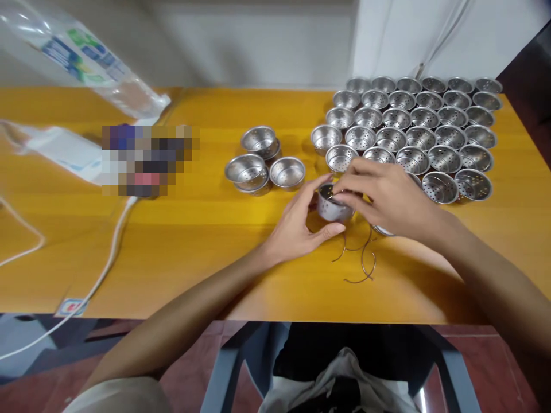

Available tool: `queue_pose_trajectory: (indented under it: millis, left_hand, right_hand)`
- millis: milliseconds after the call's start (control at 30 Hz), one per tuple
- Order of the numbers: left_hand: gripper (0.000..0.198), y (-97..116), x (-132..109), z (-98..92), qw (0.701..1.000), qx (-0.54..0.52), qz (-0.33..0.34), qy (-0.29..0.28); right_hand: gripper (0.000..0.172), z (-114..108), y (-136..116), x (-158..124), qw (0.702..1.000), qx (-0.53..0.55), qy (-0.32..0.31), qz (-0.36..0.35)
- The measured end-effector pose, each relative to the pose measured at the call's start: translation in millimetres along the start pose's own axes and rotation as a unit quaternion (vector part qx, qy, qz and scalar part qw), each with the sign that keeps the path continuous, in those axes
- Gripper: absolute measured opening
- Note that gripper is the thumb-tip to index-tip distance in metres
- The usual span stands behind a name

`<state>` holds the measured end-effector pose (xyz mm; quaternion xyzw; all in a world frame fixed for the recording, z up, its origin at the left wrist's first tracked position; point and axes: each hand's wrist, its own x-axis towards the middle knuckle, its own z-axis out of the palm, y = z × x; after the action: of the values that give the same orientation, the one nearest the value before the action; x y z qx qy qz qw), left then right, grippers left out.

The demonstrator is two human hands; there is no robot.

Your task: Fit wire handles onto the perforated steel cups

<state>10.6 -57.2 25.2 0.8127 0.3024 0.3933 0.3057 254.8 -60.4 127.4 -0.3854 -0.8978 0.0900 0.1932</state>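
At the near middle of the tabletop, the left hand curled around a small strainer cup, thumb on its near wall and fingers round the far side, gripping it just above the wood. The right hand came over from the right with its fingertips pinched together on the cup's rim; what they pinched there was too small to tell. The cup was round, of shiny thin metal, with a rolled lip. Just in front of it, thin wire loops lay on the table, bent into open curves. Behind the right hand, many like cups stood mouth-up in close rows, their bottoms pierced with small holes. To the left, a smaller cluster of cups sat apart, some nested. The table was glossy yellow wood-grain. A white cable ran across its left part, and a crinkled clear plastic bag lay at the far left.
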Motion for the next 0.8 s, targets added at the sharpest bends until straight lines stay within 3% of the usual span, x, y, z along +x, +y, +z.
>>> queue_pose_trajectory:
  millis: [167,300,367,500,533,567,667,733,800]
  left_hand:
    - [0.067,4.1,-2.0,-0.4,0.998,-0.041,0.001,0.041]
    - [0.063,4.4,0.4,-4.0,0.996,-0.049,0.041,0.058]
    - [0.064,5.1,3.4,-9.6,0.996,-0.033,0.058,0.055]
    - [0.065,2.9,12.0,-34.5,0.988,0.109,0.089,0.069]
    - [0.064,-0.2,14.1,-42.2,0.979,0.168,0.079,0.082]
    - [0.063,-4.7,15.9,-49.4,0.968,0.224,0.063,0.097]
    - [0.053,-23.2,18.9,-63.8,0.938,0.327,0.009,0.113]
    - [0.042,-34.3,19.1,-65.5,0.928,0.358,-0.016,0.099]
    - [0.034,-40.0,18.8,-62.8,0.920,0.382,-0.027,0.080]
  right_hand:
    - [0.032,15.3,-13.5,1.4,0.996,0.087,-0.017,-0.010]
    - [0.038,21.2,-8.9,6.1,0.985,0.170,0.006,-0.016]
    - [0.046,17.4,-2.6,8.1,0.957,0.285,0.044,0.017]
    - [0.054,-0.2,7.6,6.0,0.858,0.491,0.127,0.085]
    - [0.055,-3.8,6.9,4.1,0.860,0.492,0.115,0.071]
    - [0.055,-5.9,4.3,1.9,0.881,0.464,0.078,0.046]
    - [0.049,-2.2,-12.8,-5.2,0.960,0.255,-0.106,-0.044]
    - [0.041,4.1,-24.8,-8.7,0.969,0.149,-0.184,-0.068]
    - [0.031,6.0,-30.5,-11.0,0.970,0.118,-0.201,-0.069]
